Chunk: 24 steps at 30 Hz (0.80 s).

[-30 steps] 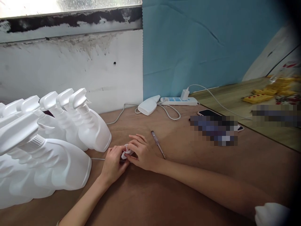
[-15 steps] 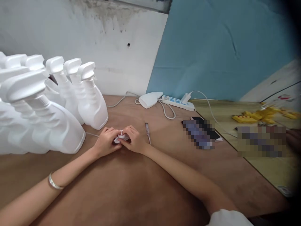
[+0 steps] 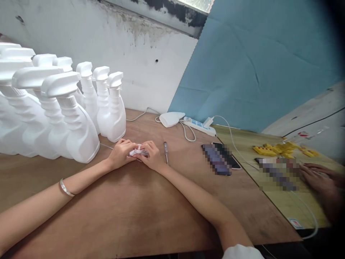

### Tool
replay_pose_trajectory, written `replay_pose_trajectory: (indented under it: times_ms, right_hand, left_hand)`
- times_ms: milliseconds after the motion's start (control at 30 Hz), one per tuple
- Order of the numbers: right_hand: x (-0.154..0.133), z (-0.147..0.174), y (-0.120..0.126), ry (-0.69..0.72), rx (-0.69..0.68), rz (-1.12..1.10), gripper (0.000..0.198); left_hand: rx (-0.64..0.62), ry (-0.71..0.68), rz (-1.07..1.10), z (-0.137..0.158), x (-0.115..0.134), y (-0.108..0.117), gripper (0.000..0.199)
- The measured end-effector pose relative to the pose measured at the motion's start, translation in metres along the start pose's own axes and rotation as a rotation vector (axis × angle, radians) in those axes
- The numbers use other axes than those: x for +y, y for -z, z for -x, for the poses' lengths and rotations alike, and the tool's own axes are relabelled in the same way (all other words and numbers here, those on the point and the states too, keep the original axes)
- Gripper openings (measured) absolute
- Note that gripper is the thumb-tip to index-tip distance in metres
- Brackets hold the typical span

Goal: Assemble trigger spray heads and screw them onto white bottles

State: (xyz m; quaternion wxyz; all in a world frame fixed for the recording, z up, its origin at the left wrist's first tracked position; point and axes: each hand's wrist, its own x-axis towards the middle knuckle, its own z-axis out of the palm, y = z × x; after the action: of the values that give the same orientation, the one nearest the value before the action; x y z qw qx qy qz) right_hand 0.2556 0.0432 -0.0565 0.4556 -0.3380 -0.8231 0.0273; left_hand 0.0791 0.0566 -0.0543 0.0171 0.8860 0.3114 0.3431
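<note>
Both of my hands meet over the brown tabletop around a small white plastic piece (image 3: 139, 147), whose exact kind I cannot make out. My left hand (image 3: 122, 154) pinches its left end, fingers curled. From the other side my right hand (image 3: 152, 154) closes on it, with thumb and fingertips pressed to the piece. Fingers hide much of its shape. Just right of my right hand lies a slim screwdriver (image 3: 165, 153). A thin pale cord (image 3: 106, 146) runs from the bottles toward my left hand.
Several white spray bottles (image 3: 81, 133) stand at left. Toward the wall lie a white plastic housing (image 3: 171, 119) and a power strip (image 3: 199, 126) with cables. Phones (image 3: 217, 160), yellow pieces (image 3: 280, 149) and another person's hands (image 3: 316, 176) are at right.
The head view has shifted, showing more of the wall top, the table's front edge and the other person's hands. My hands keep their grip on the white piece.
</note>
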Motion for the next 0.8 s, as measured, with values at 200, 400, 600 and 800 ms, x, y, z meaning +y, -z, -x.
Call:
replay_pose_trajectory:
  times_ms: [200,400,600,800]
  right_hand:
    - [0.000,0.002,0.001,0.004,-0.077,0.030,0.033]
    - [0.007,0.008,0.000,-0.045,-0.178,0.120,0.018]
    - [0.010,0.009,-0.002,-0.019,-0.177,0.116,0.015]
    - [0.013,0.008,-0.005,-0.022,-0.175,0.079,0.011]
  left_hand:
    - [0.026,0.011,-0.035,0.000,-0.005,-0.002,0.023]
    - [0.012,-0.018,-0.052,0.001,-0.009,-0.004,0.025]
    - [0.039,-0.039,-0.062,0.002,-0.012,-0.003,0.027]
    - [0.050,-0.053,-0.080,0.003,-0.013,-0.001,0.024]
